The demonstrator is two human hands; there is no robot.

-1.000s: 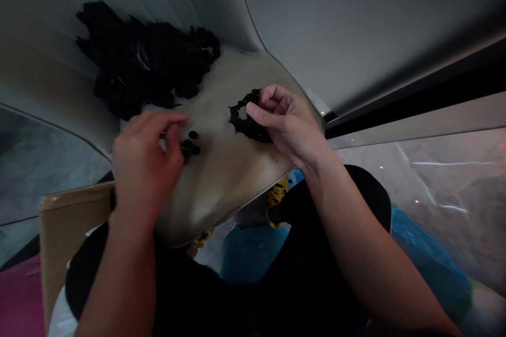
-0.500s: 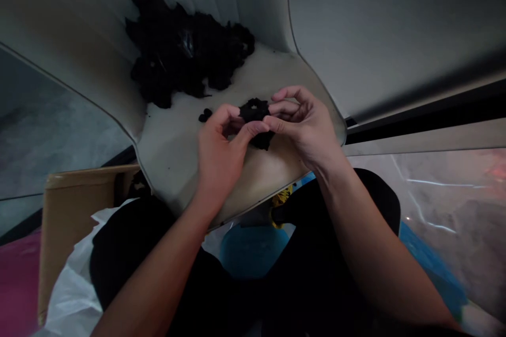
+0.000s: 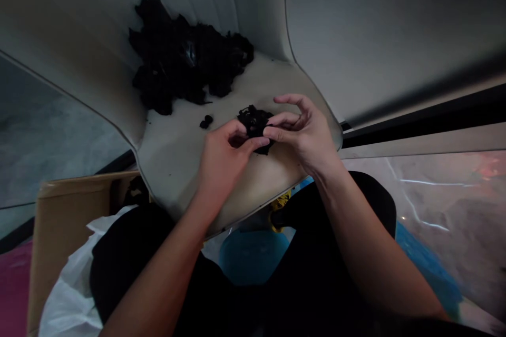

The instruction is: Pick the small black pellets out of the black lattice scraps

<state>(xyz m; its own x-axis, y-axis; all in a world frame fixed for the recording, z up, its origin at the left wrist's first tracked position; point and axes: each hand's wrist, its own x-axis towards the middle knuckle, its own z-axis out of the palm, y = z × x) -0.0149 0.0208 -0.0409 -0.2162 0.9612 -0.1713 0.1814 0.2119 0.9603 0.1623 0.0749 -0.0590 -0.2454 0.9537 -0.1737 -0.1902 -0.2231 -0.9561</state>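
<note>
Left hand (image 3: pixel 221 154) has moved right since a second ago, from the small black bits (image 3: pixel 206 121) to the ragged black piece (image 3: pixel 255 120). Pale chair (image 3: pixel 169 152); black heap (image 3: pixel 182 58) at its far left. Both hands half-curled: left pinches piece's near-left side, right hand (image 3: pixel 310 134) pinches its right edge. Piece is over mid-seat; bits lie left of it.

The pale chair seat (image 3: pixel 174 155) bears a ragged black heap (image 3: pixel 179 63) and small black pieces (image 3: pixel 204 124).
</note>
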